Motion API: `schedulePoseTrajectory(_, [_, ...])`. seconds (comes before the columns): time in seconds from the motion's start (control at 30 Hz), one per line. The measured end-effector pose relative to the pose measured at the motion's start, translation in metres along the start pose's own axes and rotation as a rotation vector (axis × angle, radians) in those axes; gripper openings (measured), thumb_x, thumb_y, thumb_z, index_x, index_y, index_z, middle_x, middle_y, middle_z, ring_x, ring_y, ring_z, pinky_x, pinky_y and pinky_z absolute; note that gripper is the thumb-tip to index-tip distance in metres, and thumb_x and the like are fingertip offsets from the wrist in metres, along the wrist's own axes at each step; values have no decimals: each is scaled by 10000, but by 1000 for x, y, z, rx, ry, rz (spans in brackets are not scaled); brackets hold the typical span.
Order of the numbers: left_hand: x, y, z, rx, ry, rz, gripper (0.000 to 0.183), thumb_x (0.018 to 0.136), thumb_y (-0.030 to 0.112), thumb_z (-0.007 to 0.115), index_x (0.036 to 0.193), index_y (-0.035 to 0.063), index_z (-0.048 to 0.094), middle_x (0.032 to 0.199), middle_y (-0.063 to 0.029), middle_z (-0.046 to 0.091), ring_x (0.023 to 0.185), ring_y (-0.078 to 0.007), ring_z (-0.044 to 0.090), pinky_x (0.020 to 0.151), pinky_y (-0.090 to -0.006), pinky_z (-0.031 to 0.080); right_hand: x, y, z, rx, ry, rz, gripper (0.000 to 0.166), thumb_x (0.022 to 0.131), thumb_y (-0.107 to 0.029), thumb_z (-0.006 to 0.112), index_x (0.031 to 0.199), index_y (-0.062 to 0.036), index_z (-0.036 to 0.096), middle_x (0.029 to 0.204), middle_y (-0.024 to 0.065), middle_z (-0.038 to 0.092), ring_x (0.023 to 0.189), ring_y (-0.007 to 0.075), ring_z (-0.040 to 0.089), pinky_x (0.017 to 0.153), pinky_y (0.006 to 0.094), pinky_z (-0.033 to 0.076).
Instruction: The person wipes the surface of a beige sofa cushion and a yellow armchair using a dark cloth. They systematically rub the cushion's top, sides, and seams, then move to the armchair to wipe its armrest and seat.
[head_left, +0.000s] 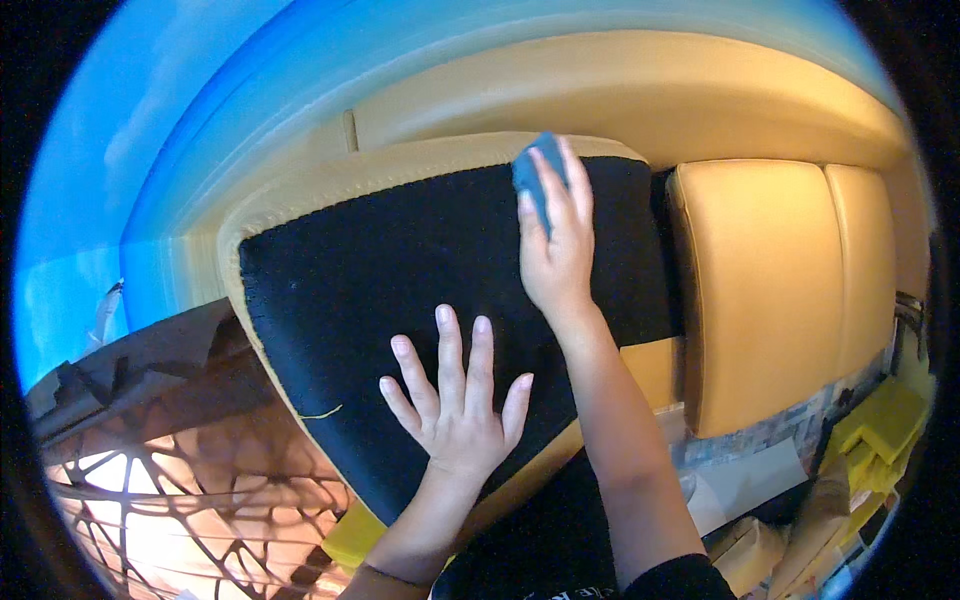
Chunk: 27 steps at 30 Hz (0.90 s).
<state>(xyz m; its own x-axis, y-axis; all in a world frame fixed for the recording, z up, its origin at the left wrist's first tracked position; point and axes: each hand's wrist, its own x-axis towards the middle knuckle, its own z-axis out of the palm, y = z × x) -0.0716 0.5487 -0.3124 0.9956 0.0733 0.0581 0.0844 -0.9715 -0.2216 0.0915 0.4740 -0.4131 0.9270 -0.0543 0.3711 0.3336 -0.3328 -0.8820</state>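
Observation:
Before me a tan upholstered seat cushion is tipped so that its black fabric underside (352, 285) faces me. My left hand (457, 420) lies flat on the lower part of that fabric, fingers spread, holding nothing. At the upper edge, my right hand (559, 232) grips a blue cloth or pad (536, 176), whose exact kind I cannot tell. The cloth lies over the seam between the black fabric and the tan border (442, 154). A loose yellow thread (321, 413) hangs over the left side of the black fabric.
A long tan backrest (585, 82) curves behind the cushion. To the right stand tan seat cushions (761, 285). Yellow foam (877, 424) and a white sheet (746, 484) lie at lower right. At lower left is a patterned dark lattice (172, 495) with bright light.

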Motion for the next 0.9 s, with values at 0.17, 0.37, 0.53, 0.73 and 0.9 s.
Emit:
schedulePoseTrajectory(0.17, [-2,14,16,-43,-42,24,692,977,582,360,1455,95,472,1576,-158,339,1488,-437,156,1166,-568,-58,-26,-25,2,-61,21,21,531,914,-95,624,1427,-75,485,1570,261,254,1406,468,333,1160,493,280])
schedulePoseTrajectory(0.37, [-1,13,17,-98,-20,-7,682,997,571,294,1457,101,471,1563,-131,376,1481,-444,184,1176,-561,-48,-53,-17,-4,121,-236,-170,561,876,-145,683,1413,-168,523,1555,212,324,1420,435,337,1161,574,248])
schedulePoseTrajectory(0.53, [1,14,16,-17,-29,38,668,1001,569,293,1454,117,484,1564,-116,378,1483,-440,180,1176,-556,-58,-17,36,-18,-44,-43,69,495,931,-120,599,1415,-94,500,1552,242,309,1403,432,355,1150,521,288])
schedulePoseTrajectory(0.73, [-1,11,16,-76,-45,-21,671,993,579,299,1451,127,490,1570,-96,371,1494,-398,169,1172,-546,-69,-59,-3,-10,-53,-93,76,548,918,-152,627,1443,-103,478,1556,263,291,1401,445,358,1149,518,295])
schedulePoseTrajectory(0.9, [-3,10,18,-114,25,-7,675,1007,557,271,1433,80,488,1542,-142,404,1481,-445,184,1180,-555,-32,-125,-24,2,66,-167,44,560,844,-164,728,1378,-227,569,1548,215,341,1420,436,343,1150,579,273])
